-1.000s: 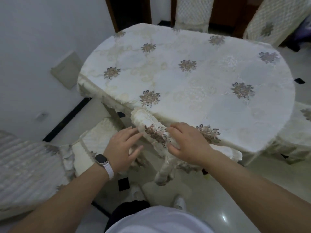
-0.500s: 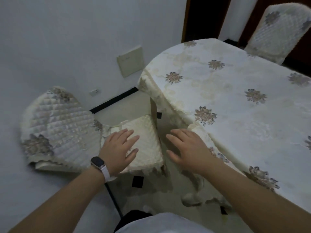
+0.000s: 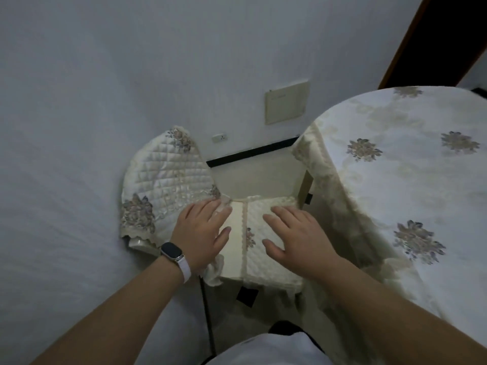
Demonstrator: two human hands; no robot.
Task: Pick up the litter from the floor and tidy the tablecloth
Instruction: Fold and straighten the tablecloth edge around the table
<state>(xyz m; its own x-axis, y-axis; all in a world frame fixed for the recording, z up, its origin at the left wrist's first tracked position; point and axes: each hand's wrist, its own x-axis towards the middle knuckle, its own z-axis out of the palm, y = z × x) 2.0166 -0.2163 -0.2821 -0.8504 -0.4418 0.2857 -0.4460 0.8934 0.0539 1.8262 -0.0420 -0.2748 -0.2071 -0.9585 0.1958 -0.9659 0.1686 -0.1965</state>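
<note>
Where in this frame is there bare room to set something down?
The tablecloth carries nothing across its whole visible top. A floor patch lies open between the black baseboard, the chair back cover and the tablecloth's hanging edge. The seat cushion is crowded: the left hand and right hand spread over most of it.
</note>
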